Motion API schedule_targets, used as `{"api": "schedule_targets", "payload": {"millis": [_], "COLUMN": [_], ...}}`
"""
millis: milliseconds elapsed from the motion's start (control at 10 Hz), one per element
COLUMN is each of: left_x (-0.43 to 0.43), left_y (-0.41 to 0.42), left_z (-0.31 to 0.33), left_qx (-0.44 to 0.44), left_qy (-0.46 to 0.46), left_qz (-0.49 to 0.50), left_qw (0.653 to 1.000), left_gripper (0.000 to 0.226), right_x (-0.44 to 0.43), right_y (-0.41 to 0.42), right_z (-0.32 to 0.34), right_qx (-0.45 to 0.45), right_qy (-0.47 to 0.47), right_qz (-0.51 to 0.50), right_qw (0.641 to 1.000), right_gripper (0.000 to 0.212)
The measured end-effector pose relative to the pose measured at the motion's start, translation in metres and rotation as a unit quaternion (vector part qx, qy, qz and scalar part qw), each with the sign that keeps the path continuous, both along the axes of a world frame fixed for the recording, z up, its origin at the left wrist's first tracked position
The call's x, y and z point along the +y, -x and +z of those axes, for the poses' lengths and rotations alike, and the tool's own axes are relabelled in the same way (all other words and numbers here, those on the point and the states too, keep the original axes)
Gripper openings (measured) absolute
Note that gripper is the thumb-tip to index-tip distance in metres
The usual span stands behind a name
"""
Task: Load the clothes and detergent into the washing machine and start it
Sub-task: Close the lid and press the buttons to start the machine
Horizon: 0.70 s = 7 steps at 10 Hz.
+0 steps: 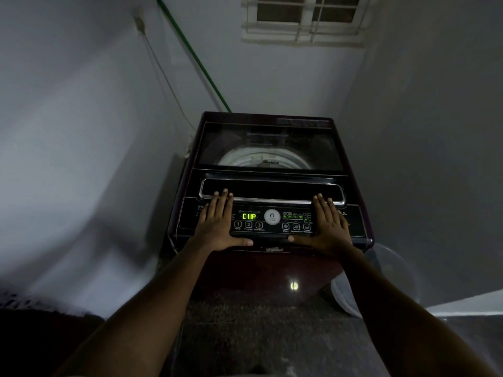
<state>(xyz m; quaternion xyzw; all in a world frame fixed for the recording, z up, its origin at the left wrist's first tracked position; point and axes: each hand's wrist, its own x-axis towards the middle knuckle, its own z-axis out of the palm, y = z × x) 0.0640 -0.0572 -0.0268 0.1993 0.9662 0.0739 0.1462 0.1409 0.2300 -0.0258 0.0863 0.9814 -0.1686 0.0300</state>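
– Forearms first: the left forearm (152, 303) and right forearm (394, 303) run up from the bottom edge. What are the hands doing?
– Both lie flat, palms down, grasping nothing. The left hand (217, 223) and right hand (328, 225) rest on the panel (272, 233) of the washer (272, 265), with fingers straight and thumbs spread inward along its front edge.
– Where do the fingertips end?
– On the chrome bar of the handle (272, 189), just beyond the panel. The left hand is near its left end, the right hand near its right end.
– And between the hands?
– A green display (249, 216) reading "CUP" sits nearer the left hand, with buttons (248, 225) numbered 1, 2 and 3 under it. A round white badge (272, 216) sits midway. Small green lights and three more keys lie just beside the right hand.
– The lid?
– The lid (268, 137) is down, beyond the handle. Through its dark glass the pale rim of the drum (245, 159) shows; what lies inside I cannot tell.
– Further out?
– A green pole (196, 58) leans on the wall (81, 104) beyond the left hand, its foot behind the washer's far left corner. A barred window (304, 17) is high on the far wall. A clear tub (394, 273) stands on the floor (258, 336), right of the right forearm, beside the washer.
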Motion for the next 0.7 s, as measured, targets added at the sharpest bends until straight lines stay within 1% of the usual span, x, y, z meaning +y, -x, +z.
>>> {"api": "schedule_targets", "payload": {"millis": [700], "left_x": [0.0003], "left_y": [0.0005], "left_z": [-0.0010], "left_qx": [0.002], "left_qy": [0.001], "left_qz": [0.000], "left_qw": [1.000], "left_gripper": [0.144], "right_x": [0.0002], "right_y": [0.0006], "right_z": [-0.0002], "right_qx": [0.002], "right_qy": [0.001], "right_qz": [-0.001], "right_qw": [1.000], "right_gripper": [0.138]}}
